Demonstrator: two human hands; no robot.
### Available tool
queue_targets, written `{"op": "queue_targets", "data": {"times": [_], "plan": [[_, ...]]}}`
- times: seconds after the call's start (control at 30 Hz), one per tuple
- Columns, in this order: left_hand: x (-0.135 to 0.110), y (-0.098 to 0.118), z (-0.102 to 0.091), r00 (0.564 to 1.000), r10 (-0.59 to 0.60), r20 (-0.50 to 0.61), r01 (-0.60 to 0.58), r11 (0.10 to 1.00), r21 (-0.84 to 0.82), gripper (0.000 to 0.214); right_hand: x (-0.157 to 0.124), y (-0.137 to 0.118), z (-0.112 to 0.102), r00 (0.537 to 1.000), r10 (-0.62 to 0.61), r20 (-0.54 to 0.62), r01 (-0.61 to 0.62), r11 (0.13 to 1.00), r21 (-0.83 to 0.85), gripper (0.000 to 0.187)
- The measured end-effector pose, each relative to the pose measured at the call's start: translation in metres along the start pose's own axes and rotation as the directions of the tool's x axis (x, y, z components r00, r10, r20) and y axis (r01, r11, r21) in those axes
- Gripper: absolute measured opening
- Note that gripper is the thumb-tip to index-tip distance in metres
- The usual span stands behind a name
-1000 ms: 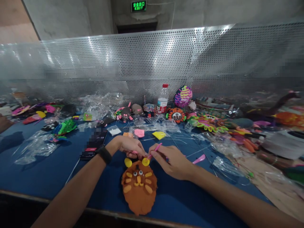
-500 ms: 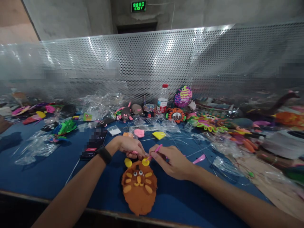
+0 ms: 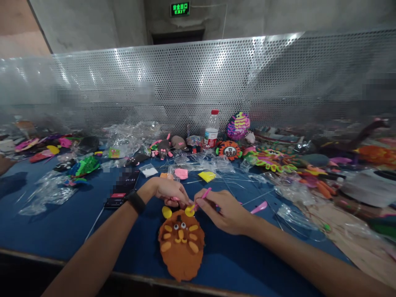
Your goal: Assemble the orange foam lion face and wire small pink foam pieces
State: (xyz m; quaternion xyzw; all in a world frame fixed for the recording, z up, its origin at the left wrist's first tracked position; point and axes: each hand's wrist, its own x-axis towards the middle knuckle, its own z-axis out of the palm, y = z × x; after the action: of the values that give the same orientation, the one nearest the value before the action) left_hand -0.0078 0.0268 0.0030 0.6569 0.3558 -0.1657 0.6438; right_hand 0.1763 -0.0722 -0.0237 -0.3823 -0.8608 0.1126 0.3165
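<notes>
A brown clay animal face [image 3: 181, 247] with yellow spots lies flat on the blue table [image 3: 62, 222] near its front edge. Two yellow clay ears sit at its top; the right ear [image 3: 189, 211] is under the tip of a thin pink modelling tool [image 3: 202, 196]. My right hand [image 3: 224, 210] pinches that tool like a pen. My left hand [image 3: 170, 192], with a black band on its wrist, has its fingers curled and rests just behind the ears, fingertips touching the clay by the right ear.
A dark phone [image 3: 122, 187] lies left of my left wrist. Pink and yellow clay lumps [image 3: 206, 176], plastic bags and wires lie behind my hands. A water bottle [image 3: 212, 128] and several finished clay figures stand by the perforated metal screen [image 3: 198, 82].
The pink tool's tip has shifted slightly on the right yellow ear; both hands stay in nearly the same place.
</notes>
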Motion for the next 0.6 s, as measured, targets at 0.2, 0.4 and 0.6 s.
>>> {"op": "queue_targets", "data": {"times": [0.2, 0.4, 0.6], "plan": [[-0.001, 0.001, 0.001, 1.000, -0.026, -0.013, 0.026, 1.000, 0.006, 0.037, 0.001, -0.001, -0.001, 1.000, 0.011, 0.000, -0.011, 1.000, -0.020, 0.032], [-0.003, 0.003, 0.004, 0.997, 0.035, -0.069, -0.028, 0.996, 0.089, 0.041, 0.003, -0.003, -0.002, 0.998, 0.053, -0.028, -0.052, 0.998, 0.044, 0.030], [-0.002, 0.011, 0.010, 0.892, 0.232, -0.388, -0.064, 0.914, 0.401, 0.049, 0.011, 0.011, -0.003, 0.945, 0.278, -0.174, -0.260, 0.958, 0.116, 0.036]]}}
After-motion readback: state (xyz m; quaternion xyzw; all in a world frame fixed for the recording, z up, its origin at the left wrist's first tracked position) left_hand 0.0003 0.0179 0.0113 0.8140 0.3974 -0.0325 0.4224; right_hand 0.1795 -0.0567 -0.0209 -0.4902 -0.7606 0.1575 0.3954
